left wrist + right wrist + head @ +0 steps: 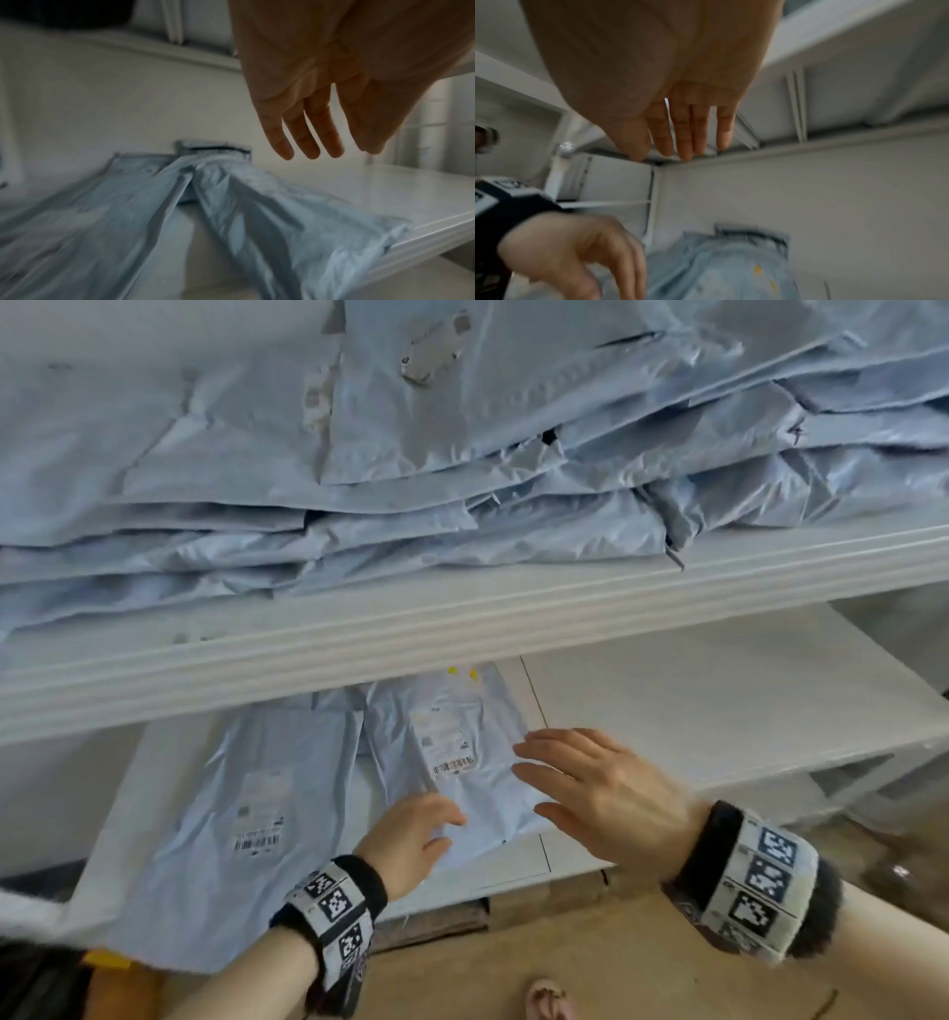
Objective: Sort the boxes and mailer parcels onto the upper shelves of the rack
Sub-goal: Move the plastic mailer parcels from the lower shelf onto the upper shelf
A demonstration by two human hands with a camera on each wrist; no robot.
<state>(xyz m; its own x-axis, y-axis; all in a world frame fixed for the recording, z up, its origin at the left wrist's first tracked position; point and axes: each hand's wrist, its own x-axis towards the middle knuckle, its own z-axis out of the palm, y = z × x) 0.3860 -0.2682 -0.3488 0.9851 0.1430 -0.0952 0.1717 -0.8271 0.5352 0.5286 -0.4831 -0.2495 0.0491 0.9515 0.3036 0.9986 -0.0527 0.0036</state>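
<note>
Mailers on the lower shelf number two; both hands hover above, fingers spread, gripping nothing.

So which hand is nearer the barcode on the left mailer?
Left. The left hand sits just right of that barcode; the right hand is farther right, over the other mailer.

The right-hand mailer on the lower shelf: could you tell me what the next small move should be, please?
Probably lower both hands and grip it: the left hand and right hand hover open over the labelled mailer, neither holding it.
</note>
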